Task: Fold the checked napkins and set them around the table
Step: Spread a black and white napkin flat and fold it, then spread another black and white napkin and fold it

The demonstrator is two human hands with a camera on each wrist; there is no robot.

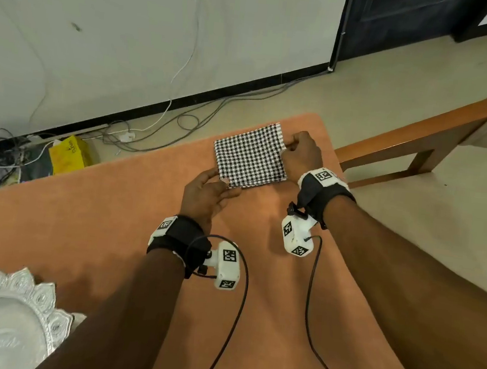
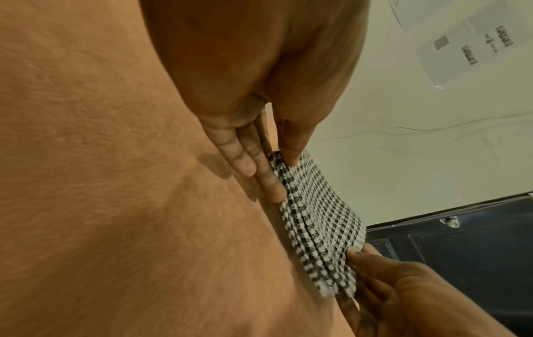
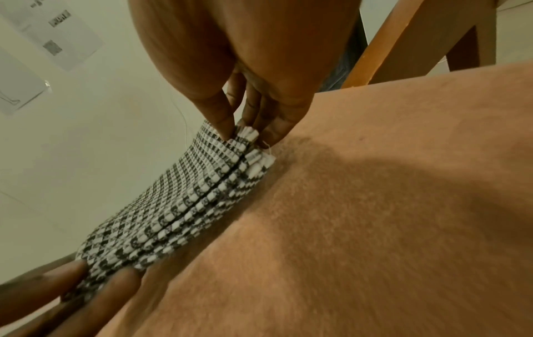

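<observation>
A black-and-white checked napkin (image 1: 250,154), folded into a thick square of several layers, lies near the far right corner of the orange table (image 1: 112,215). My left hand (image 1: 208,194) pinches its near left corner between thumb and fingers (image 2: 268,177). My right hand (image 1: 302,154) pinches the far right corner, thumb on top of the napkin (image 3: 202,205) and fingers (image 3: 274,127) beneath the edge. In the left wrist view the napkin (image 2: 320,219) shows its stacked folded edges slightly off the cloth.
A silver scalloped tray (image 1: 5,318) sits at the near left corner. A wooden chair (image 1: 422,134) with a pale cushion stands to the right of the table. Cables and a yellow bag (image 1: 70,151) lie on the floor beyond the far edge.
</observation>
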